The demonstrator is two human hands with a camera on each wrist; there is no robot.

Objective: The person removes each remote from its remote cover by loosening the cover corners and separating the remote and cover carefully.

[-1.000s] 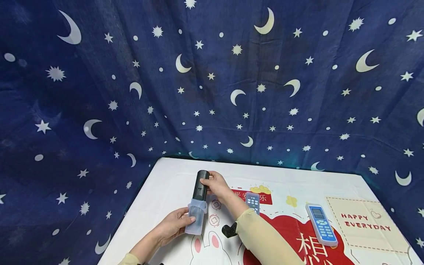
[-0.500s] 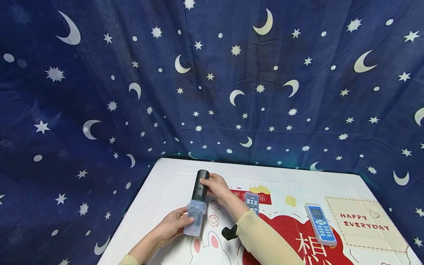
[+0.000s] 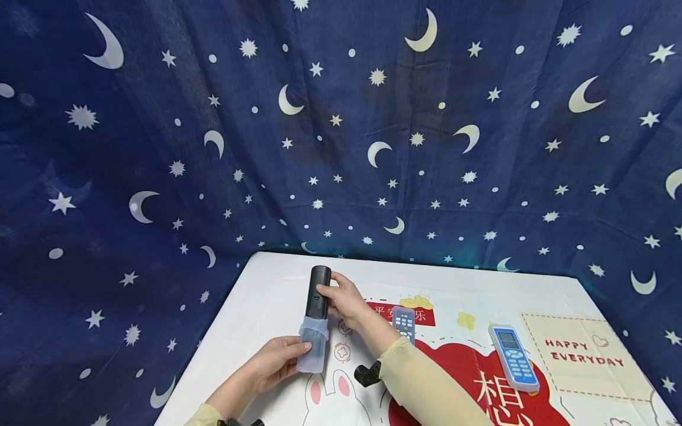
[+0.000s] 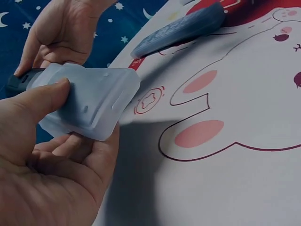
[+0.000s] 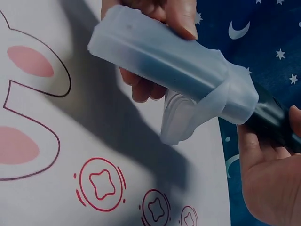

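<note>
Both hands hold a black remote control (image 3: 318, 296) that sits partly inside a translucent silicone sleeve (image 3: 313, 350), its back facing the head camera. The left hand (image 3: 278, 360) pinches the lower part of the sleeve, thumb on top and fingers beneath, as the left wrist view also shows. Farther up, the right hand (image 3: 346, 300) grips the bare black end, with its thumb across the back. In the right wrist view, the sleeve's mouth (image 5: 240, 96) is folded around the remote, and a loose flap (image 5: 178, 122) hangs below it. The sleeve's closed end looks pale and unfilled.
A dark remote in a clear cover (image 3: 404, 322) lies right of the right forearm. Farther right is a blue-and-white remote (image 3: 514, 358), buttons up. The table has a printed white cloth (image 3: 277, 284); a dark blue star-and-moon curtain (image 3: 341, 148) hangs behind and left.
The hands, remote and sleeve have shifted slightly left and toward the table's far edge. Both grips stay the same. The head view has tilted a little; the other remotes lie where they were.
</note>
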